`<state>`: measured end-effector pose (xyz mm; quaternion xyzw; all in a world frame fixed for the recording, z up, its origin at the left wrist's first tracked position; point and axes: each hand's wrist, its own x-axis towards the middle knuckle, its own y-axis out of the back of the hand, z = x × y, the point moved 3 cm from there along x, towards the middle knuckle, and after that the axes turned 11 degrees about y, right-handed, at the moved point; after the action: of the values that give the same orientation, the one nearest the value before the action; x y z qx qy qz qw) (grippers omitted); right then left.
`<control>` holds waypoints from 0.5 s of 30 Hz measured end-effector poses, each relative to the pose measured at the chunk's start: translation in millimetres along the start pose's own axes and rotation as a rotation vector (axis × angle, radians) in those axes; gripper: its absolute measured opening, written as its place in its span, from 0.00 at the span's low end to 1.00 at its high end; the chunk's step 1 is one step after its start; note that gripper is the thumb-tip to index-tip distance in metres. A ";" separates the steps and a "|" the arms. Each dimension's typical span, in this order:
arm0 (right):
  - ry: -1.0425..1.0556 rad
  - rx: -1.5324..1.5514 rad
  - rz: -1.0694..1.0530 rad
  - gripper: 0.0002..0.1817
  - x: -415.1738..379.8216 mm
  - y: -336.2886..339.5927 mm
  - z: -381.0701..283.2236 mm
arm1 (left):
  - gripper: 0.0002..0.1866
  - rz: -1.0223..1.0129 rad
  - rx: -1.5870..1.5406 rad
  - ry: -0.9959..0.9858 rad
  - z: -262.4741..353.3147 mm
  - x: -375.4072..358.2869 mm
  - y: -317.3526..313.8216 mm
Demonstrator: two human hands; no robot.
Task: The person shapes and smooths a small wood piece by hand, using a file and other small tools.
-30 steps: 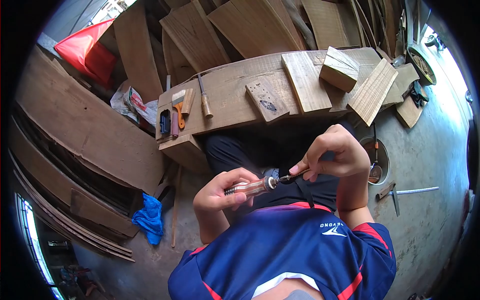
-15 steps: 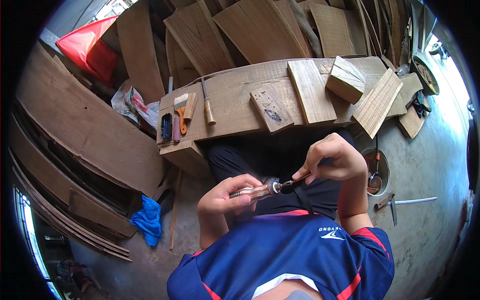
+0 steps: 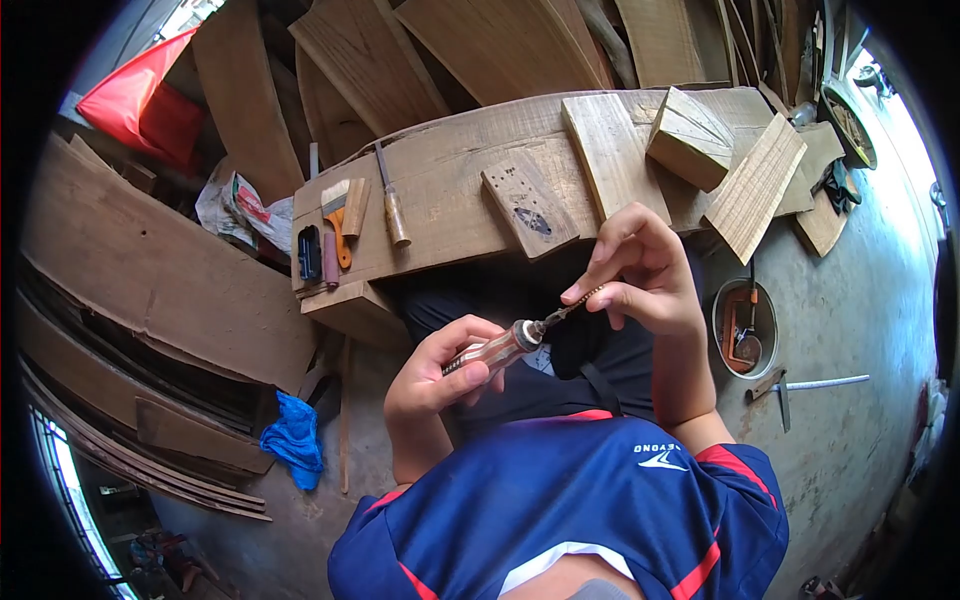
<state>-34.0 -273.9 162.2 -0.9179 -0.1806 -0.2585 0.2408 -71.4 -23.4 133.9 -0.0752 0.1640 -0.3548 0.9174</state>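
Wrapped in my left hand (image 3: pixel 440 372) is a striped handle (image 3: pixel 498 350) with a metal collar at its front end. A thin, dark bit (image 3: pixel 560 314), which looks twisted like a drill bit, extends from that collar toward the upper right. My right hand (image 3: pixel 645 272) pinches the bit's far end between thumb and fingertips, the other fingers loosely curled. Both hands are above my lap, in front of the thick wooden bench (image 3: pixel 450 150). Nearest my right hand on the bench are a dark-marked wood block (image 3: pixel 530 205) and a flat board (image 3: pixel 612 155).
On the bench's left lie a chisel (image 3: pixel 393 205), a paintbrush (image 3: pixel 337 205) and a black object (image 3: pixel 309 253). A thick block (image 3: pixel 690 140) rests toward the right. A bucket (image 3: pixel 745 325) and a square (image 3: pixel 783 395) are on the floor. Planks (image 3: pixel 150 260) lean at left, near a blue cloth (image 3: pixel 292 440).
Both hands have risen a little with the handle and bit, the right hand more. The bit shows more clearly now. The view has shifted slightly.
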 end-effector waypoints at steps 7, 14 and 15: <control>0.099 0.103 0.094 0.09 -0.9 -13.4 19.0 | 0.23 0.132 -0.004 -0.105 -5.7 -4.6 -0.4; -0.015 0.104 0.209 0.12 -2.7 -18.8 34.2 | 0.24 0.291 -0.003 -0.116 -3.8 -2.0 -8.3; -0.042 0.086 0.238 0.12 -1.8 -18.5 37.7 | 0.24 0.321 -0.001 -0.102 -3.8 -1.1 -8.6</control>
<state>-29.3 -239.0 139.4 -0.9268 -0.0864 -0.2008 0.3053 -79.0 -29.2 132.8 -0.0661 0.1274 -0.1991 0.9694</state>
